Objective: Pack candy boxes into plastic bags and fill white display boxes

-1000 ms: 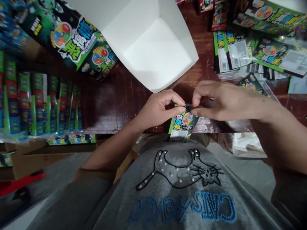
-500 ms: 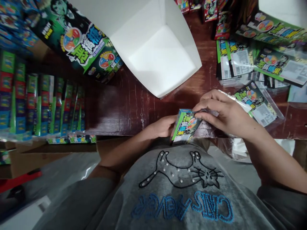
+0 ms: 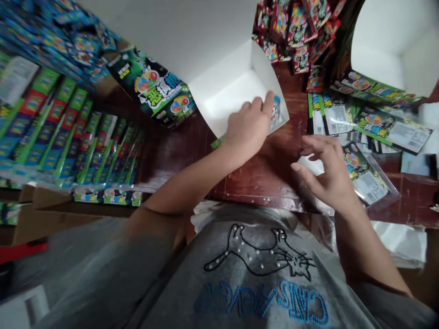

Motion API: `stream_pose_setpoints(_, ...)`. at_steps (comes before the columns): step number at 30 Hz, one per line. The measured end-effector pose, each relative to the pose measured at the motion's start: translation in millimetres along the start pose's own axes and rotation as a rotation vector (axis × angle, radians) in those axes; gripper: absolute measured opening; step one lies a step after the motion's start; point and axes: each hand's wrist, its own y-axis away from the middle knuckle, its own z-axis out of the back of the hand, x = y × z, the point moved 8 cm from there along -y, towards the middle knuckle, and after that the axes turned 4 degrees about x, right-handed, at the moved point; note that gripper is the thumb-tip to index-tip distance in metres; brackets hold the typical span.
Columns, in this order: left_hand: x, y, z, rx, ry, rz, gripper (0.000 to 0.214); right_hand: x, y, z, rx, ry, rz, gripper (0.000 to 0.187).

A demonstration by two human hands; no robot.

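My left hand [image 3: 248, 130] reaches over the front opening of a white-lined cardboard box [image 3: 219, 91], closed on a candy pack [image 3: 276, 111]. Most of the pack is hidden beneath the fingers; its blue printed end and a green edge show on either side. To the right, my right hand [image 3: 325, 171] hovers over the table with fingers apart, holding nothing. Beside it lie a small white piece [image 3: 313, 163] and a black and green printed card in a clear bag [image 3: 370, 178].
More bagged cards [image 3: 393, 125] lie at the right, below a second open box [image 3: 377, 87]. Red sachets [image 3: 298, 27] are heaped at the back. Rows of striped packs [image 3: 44, 123] and blue sachets [image 3: 68, 36] fill the left.
My left hand has carried the candy pack from the table's front edge up to the box. My right hand has let go of the pack and opened. The view has shifted.
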Motion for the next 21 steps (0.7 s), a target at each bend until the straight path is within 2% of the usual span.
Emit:
stream_pose_setpoints(3,-14.5,-19.0,-21.0,0.015,0.006,-0.015,0.041,-6.3,5.2,-5.2,-0.034,0.001,-0.035,0.055)
stream_pose_setpoints(7,-20.7,-32.8,-24.4,0.025,-0.021,0.031,0.039,-29.5,29.5,30.1,-0.141,0.092,-0.097,0.052)
stream_pose_setpoints(10,-12.7,-26.7,-43.0,0.076,-0.029,0.018,0.036,-67.8,49.9,64.0,-0.23,0.127,-0.241,0.055)
stream_pose_setpoints(13,-3.2,-10.2,-60.0,0.077,-0.001,-0.082,0.033,-114.7,56.4,89.8,-0.29,0.281,-0.379,0.057)
stream_pose_setpoints(15,5.9,-5.1,-64.5,0.092,0.003,-0.138,0.032,-146.6,50.6,101.5,-0.245,0.466,-0.441,0.056)
stream_pose_setpoints(18,14.7,-8.5,-66.0,0.196,-0.01,-0.173,0.038,-185.7,45.1,125.7,-0.17,0.665,-0.611,0.054)
stream_pose_setpoints(20,4.0,-1.6,-59.6,0.282,-0.06,-0.21,0.058,-179.7,44.0,144.6,-0.199,0.676,-0.66,0.052)
stream_pose_setpoints(21,-6.8,7.4,-53.9,0.323,-0.108,-0.232,0.072,-164.8,40.8,149.8,-0.2,0.634,-0.606,0.049)
